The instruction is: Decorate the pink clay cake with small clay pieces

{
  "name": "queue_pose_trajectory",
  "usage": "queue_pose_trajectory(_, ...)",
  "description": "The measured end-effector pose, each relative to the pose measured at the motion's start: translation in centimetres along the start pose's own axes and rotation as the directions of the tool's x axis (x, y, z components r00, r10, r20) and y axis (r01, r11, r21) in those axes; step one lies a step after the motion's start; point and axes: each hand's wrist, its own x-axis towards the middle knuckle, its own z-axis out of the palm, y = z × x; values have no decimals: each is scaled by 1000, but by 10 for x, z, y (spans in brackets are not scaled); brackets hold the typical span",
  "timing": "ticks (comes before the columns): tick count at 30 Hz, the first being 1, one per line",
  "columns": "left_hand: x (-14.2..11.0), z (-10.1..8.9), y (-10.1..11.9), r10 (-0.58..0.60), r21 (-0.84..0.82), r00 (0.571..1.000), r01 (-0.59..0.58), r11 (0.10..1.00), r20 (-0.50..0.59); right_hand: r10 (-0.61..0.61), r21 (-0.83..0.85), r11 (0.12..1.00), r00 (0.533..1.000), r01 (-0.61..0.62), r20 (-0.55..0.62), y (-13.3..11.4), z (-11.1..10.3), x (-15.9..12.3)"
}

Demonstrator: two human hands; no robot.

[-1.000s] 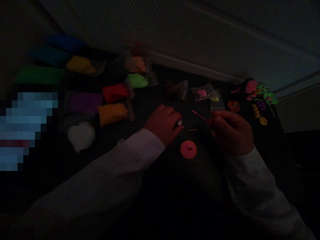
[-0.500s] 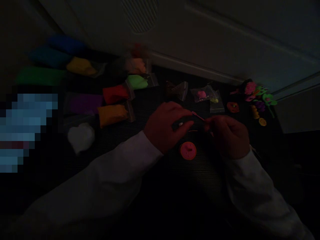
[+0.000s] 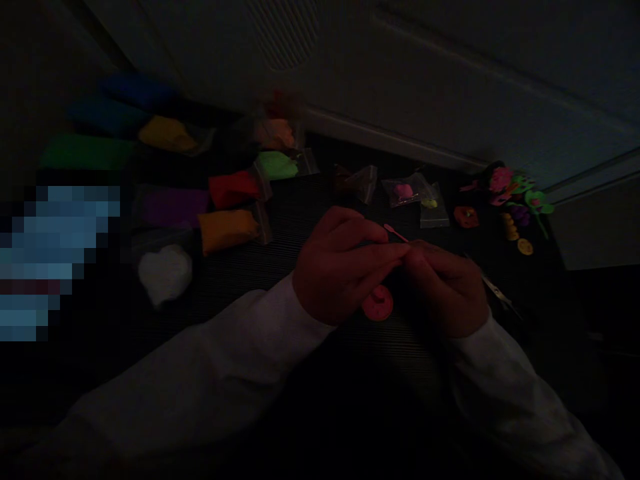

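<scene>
- Dark, finely lined table [image 3: 410,350] under both my hands; the light is very dim.
- Pale wall [image 3: 430,87] beyond my hands, a ribbed vent [image 3: 287,37] in it, running along the table's far side.
- The table's right edge slants down, well out to the right of my right hand; its near edge is lost in the dark.
- Table grain shows between my forearms, and a strip of it runs from my left hand out to the brown bag [image 3: 353,181].
- Coloured bags [image 3: 230,230] crowd the side left of my left hand; small flowers [image 3: 535,200] stand beyond my right, near the wall.
- My left hand [image 3: 340,267] and right hand [image 3: 445,287] meet, fingertips drawn together; I can't tell what they pinch, if anything.
- Pink stick [image 3: 396,232] just past my fingertips, touching or not I can't tell.
- Pink disc [image 3: 379,305] between my hands, nearer me, partly behind my left.
- Metal tool [image 3: 496,291] just right of my right hand.
</scene>
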Motion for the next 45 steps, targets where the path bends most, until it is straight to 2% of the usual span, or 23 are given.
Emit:
queue_pose_trajectory(3,0,1,-2,12,-11,1000,-12,1000,-14,2,3,1000,1000,-2,7,-1,0,-1)
queue_pose_trajectory(5,1,4,-4,9,-29,997,-11,1000,-73,24,-10,1000,1000,-24,-20,-1,-1,-1)
queue_pose_trajectory(8,1,8,-7,-62,-32,987,58,998,-151,98,-13,995,991,-99,-96,1,-2,-2)
queue_pose_trajectory(10,2,8,-7,-120,-22,983,119,993,-136,158,17,987,976,-157,-150,2,-4,-2)
queue_pose_trajectory(13,2,6,-6,-147,-31,981,144,989,-130,213,71,977,957,-203,-198,5,-5,-3)
queue_pose_trajectory(18,4,5,-5,-142,-16,985,142,990,-94,166,72,985,965,-154,-201,5,-6,-2)
queue_pose_trajectory(27,3,6,-7,-82,21,992,84,996,-95,139,34,990,967,-135,-213,7,-6,-1)
queue_pose_trajectory(45,4,5,-5,-124,-49,989,120,992,-75,124,35,992,973,-120,-193,7,-7,-2)
